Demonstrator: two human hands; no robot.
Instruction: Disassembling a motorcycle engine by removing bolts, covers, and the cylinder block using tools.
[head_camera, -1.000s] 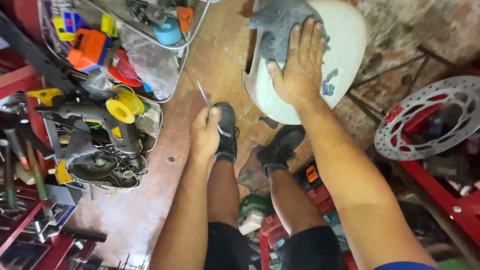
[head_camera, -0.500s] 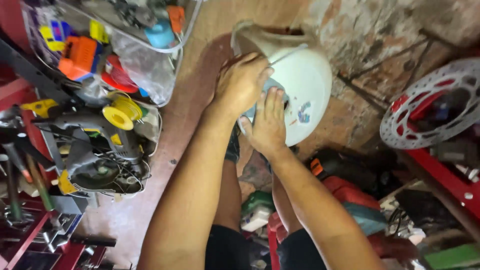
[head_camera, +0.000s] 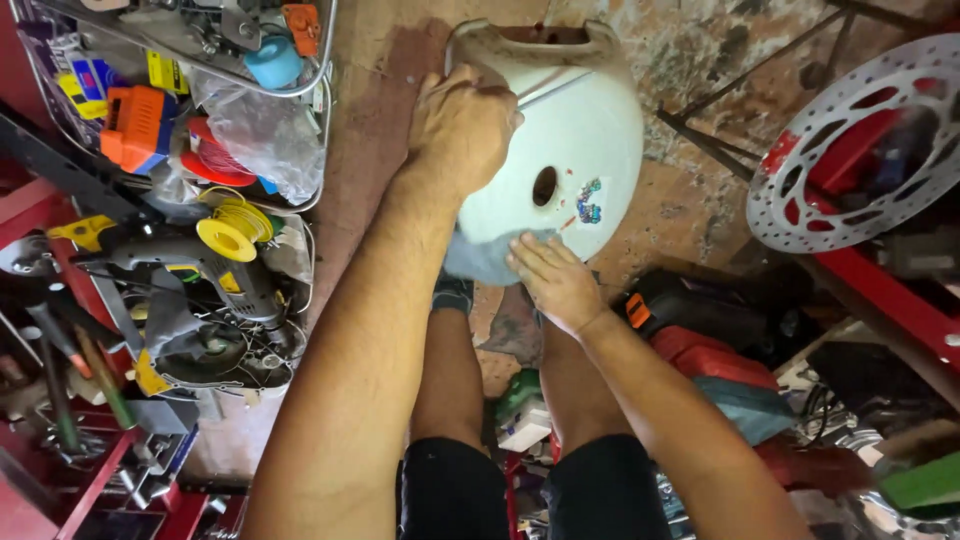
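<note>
White curved bodywork panel (head_camera: 585, 140) stands on the brown floor (head_camera: 370, 150) ahead of the person's knees, right of the wire basket (head_camera: 300, 120) of spools and tools and left of the brake disc (head_camera: 850, 150). Left hand (head_camera: 460, 130) is closed around its upper left edge. Right hand (head_camera: 555, 280) lies flat, fingers extended, pressing a grey cloth (head_camera: 480, 260) against its lower rim; wiping looks underway, with most of the face looking clean.

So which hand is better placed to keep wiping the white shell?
Right, probably. The right hand lies flat on the grey cloth against the white shell; the left hand grips the rim, steadying it.
</note>
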